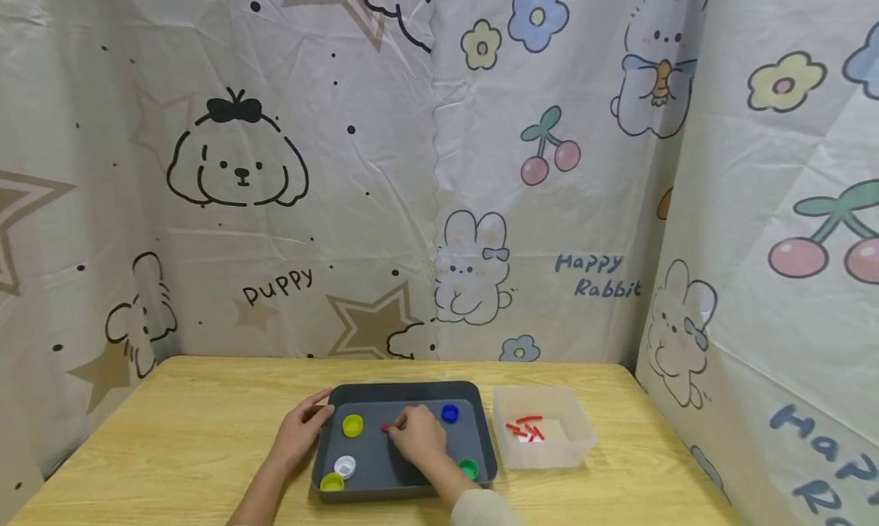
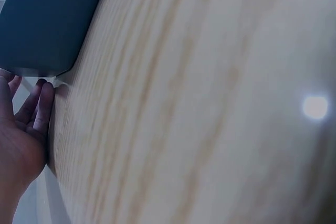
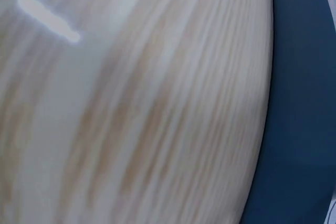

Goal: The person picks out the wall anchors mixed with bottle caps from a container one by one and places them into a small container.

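Note:
A dark grey tray [image 1: 405, 392] lies on the wooden table. My left hand [image 1: 298, 433] holds its left rim near the far corner, thumb on the rim; in the left wrist view some fingers [image 2: 46, 100] extend beside the tray's underside. Over the tray's middle, my right hand [image 1: 420, 437] pinches a small red stick [image 1: 385, 427], partly hidden by the fingertips. Around it in the tray sit a yellow cap [image 1: 352, 426], a blue cap [image 1: 449, 414], a white cap [image 1: 345, 466], another yellow cap [image 1: 333, 482] and a green cap [image 1: 468, 469], partly behind my right forearm.
Just right of the tray stands a translucent plastic box [image 1: 580, 443] with several red sticks [image 1: 529, 419] in it. Printed cloth [image 1: 384, 167] hangs behind and at both sides of the table [image 1: 213, 411]. The right wrist view shows only table surface and the tray's outer wall.

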The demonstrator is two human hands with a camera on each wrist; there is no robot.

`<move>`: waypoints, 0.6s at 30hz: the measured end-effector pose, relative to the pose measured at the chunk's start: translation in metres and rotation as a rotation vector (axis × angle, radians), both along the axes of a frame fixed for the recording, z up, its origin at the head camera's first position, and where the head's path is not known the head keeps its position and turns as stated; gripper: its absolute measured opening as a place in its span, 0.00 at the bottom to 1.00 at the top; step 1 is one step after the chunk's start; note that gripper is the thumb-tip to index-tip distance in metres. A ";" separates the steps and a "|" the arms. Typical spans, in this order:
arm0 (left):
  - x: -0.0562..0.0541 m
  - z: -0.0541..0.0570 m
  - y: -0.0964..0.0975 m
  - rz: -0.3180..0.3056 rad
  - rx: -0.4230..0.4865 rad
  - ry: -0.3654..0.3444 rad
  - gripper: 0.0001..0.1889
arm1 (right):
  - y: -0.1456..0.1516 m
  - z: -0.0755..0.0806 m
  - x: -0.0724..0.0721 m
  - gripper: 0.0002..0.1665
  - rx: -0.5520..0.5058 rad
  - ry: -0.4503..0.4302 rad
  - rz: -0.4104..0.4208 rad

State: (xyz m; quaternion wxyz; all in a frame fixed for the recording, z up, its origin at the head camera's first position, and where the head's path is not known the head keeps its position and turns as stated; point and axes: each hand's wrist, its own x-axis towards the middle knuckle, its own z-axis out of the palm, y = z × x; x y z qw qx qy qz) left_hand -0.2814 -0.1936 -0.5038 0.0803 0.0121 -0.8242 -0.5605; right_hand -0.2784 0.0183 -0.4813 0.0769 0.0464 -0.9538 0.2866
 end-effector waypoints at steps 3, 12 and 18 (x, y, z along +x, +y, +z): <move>0.000 0.001 0.000 -0.001 0.003 -0.012 0.23 | 0.005 0.004 0.001 0.07 0.003 0.011 0.016; 0.001 0.001 -0.002 0.008 -0.027 -0.004 0.23 | 0.016 0.014 0.007 0.08 0.041 0.025 0.064; -0.001 0.001 -0.001 0.006 -0.030 -0.011 0.23 | 0.026 0.017 0.008 0.07 0.033 0.026 0.109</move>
